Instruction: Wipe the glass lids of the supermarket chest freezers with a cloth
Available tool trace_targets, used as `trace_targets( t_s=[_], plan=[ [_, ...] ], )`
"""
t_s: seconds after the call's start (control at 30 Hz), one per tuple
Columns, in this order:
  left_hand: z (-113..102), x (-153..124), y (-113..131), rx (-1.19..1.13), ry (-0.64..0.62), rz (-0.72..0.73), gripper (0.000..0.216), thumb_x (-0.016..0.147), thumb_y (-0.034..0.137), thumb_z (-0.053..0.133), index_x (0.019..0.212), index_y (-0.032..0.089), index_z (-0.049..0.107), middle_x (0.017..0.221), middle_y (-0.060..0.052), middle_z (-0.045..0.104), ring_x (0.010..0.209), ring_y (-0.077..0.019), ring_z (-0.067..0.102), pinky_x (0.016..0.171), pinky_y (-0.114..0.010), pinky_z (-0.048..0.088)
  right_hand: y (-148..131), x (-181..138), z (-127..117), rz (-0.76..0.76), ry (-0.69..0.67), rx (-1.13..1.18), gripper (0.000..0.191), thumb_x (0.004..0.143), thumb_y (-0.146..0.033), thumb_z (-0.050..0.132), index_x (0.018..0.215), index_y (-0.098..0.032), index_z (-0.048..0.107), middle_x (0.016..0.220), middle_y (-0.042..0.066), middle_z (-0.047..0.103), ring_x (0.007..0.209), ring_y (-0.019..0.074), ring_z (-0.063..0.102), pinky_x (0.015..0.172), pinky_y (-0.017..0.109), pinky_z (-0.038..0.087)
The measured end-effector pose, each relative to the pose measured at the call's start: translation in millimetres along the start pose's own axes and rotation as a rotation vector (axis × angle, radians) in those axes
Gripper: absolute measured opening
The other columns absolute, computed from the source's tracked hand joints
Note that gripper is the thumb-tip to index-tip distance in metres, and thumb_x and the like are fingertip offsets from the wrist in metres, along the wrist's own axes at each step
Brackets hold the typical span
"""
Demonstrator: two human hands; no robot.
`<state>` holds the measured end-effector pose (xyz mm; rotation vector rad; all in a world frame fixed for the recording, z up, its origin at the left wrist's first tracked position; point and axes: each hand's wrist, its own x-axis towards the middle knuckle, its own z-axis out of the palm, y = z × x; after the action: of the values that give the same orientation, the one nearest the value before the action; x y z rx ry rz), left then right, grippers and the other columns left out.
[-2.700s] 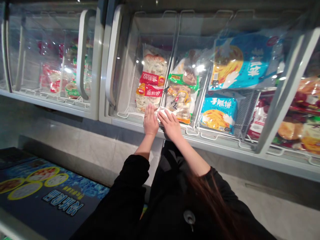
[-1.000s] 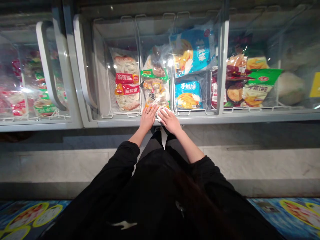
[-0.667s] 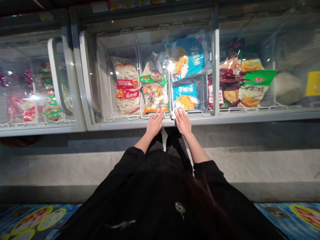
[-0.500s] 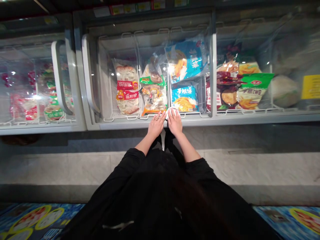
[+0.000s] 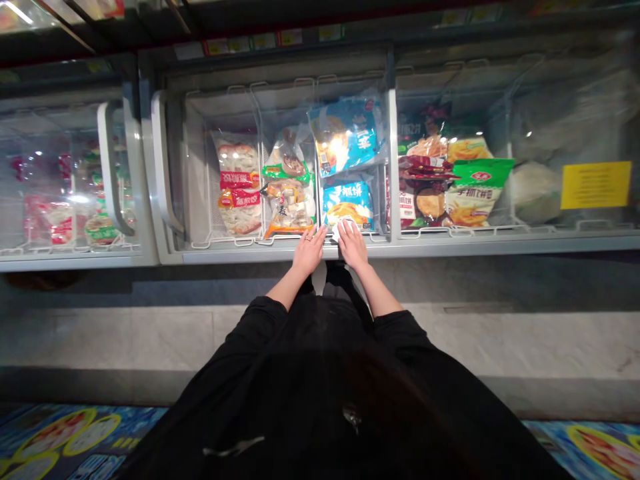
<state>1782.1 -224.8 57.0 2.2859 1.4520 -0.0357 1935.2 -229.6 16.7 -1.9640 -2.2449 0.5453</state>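
Note:
My right hand [image 5: 353, 245] presses a crumpled white cloth [image 5: 343, 228] onto the glass lid near the front edge of a chest freezer [image 5: 240, 257]. Its fingers lie over the cloth and cover part of it. To its left, my left hand [image 5: 309, 248] rests on the same edge, fingers stretched out, a ring on one of them, holding nothing. Beneath the glass, a blue food packet [image 5: 347, 203] lies just beyond the cloth. An orange-edged bag [image 5: 289, 207] lies beyond my left hand.
A white door handle [image 5: 165, 163] stands up from the lid at left, and another handle [image 5: 113, 167] is farther left. Red-labelled bags [image 5: 240, 183] and a green bag [image 5: 477, 193] lie in wire baskets under glass. A yellow sign [image 5: 596, 185] is at right.
The freezer has shifted left in view. My right hand and the cloth have slid right along the front edge, my left hand following slightly. The gap between my hands has widened.

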Motion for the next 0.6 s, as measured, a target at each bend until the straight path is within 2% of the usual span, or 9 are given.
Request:
trace_targets(
  t_s=[0.07,0.13,0.2,0.27,0.37,0.43,0.53,0.6],
  plan=[
    [-0.3,10.4,13.4,0.019,0.004,-0.024,0.046,0.082,0.015,0.025,0.128,0.018,0.019,0.134,0.003,0.011,0.123,-0.0145,0.001,0.103,-0.036,0.003,0.9,2.0,-0.4,-0.025,0.003,0.0,0.046,0.082,-0.023,0.024,0.128,-0.02,0.02,0.134,-0.001,0.015,0.122,0.0195,0.008,0.098,0.047,0.018],
    [-0.6,19.2,24.3,0.039,0.02,-0.044,0.046,0.083,0.015,0.025,0.128,0.017,0.017,0.134,0.003,0.009,0.123,-0.0142,0.0,0.103,-0.036,0.003,11.7,-1.7,-4.7,-0.146,-0.043,-0.002,0.045,0.082,-0.024,0.027,0.126,-0.022,0.024,0.133,-0.003,0.018,0.122,0.0176,0.008,0.099,0.043,0.017],
    [-1.3,26.1,33.0,0.049,0.027,-0.058,0.047,0.083,0.015,0.025,0.129,0.017,0.015,0.134,0.003,0.008,0.123,-0.0139,0.0,0.103,-0.036,0.003,33.6,-9.6,-14.0,-0.289,-0.118,-0.001,0.043,0.081,-0.024,0.031,0.125,-0.025,0.028,0.132,-0.006,0.021,0.122,0.015,0.01,0.101,0.039,0.017],
    [-2.0,30.9,40.6,0.041,0.017,-0.074,0.048,0.083,0.015,0.025,0.129,0.016,0.014,0.134,0.002,0.008,0.123,-0.0145,0.0,0.102,-0.037,0.004,62.1,-18.1,-26.9,-0.352,-0.17,-0.001,0.043,0.081,-0.023,0.032,0.124,-0.027,0.03,0.131,-0.007,0.024,0.122,0.0138,0.012,0.101,0.037,0.018],
    [-0.9,36.0,52.6,0.013,0.023,-0.14,0.048,0.082,0.016,0.027,0.129,0.016,0.014,0.134,0.001,0.009,0.123,-0.0162,0.002,0.102,-0.039,0.005,98.0,-23.7,-44.3,-0.302,-0.149,-0.005,0.044,0.081,-0.022,0.032,0.124,-0.026,0.029,0.131,-0.006,0.024,0.122,0.0145,0.013,0.101,0.037,0.018],
    [2.1,39.6,62.0,0.0,0.041,-0.178,0.049,0.082,0.016,0.027,0.129,0.017,0.013,0.134,0.0,0.01,0.123,-0.0163,0.002,0.101,-0.04,0.005,106.6,-21.9,-49.0,-0.223,-0.096,-0.006,0.044,0.081,-0.023,0.03,0.126,-0.023,0.026,0.132,-0.004,0.021,0.122,0.0158,0.012,0.101,0.039,0.017],
    [8.2,45.7,77.6,-0.02,0.029,-0.157,0.05,0.082,0.015,0.029,0.129,0.017,0.012,0.134,0.0,0.011,0.123,-0.0167,0.003,0.101,-0.041,0.005,96.6,-19.0,-44.5,-0.108,-0.038,0.005,0.046,0.082,-0.025,0.026,0.128,-0.019,0.02,0.133,0.0,0.018,0.122,0.0188,0.01,0.099,0.046,0.017],
    [11.6,49.2,86.6,-0.033,0.009,-0.126,0.05,0.081,0.015,0.029,0.129,0.017,0.014,0.134,-0.001,0.012,0.123,-0.0173,0.004,0.101,-0.041,0.008,86.3,-21.6,-38.8,-0.131,-0.057,0.014,0.046,0.082,-0.027,0.026,0.128,-0.019,0.021,0.133,0.0,0.019,0.122,0.0192,0.01,0.098,0.047,0.018]
  ],
)
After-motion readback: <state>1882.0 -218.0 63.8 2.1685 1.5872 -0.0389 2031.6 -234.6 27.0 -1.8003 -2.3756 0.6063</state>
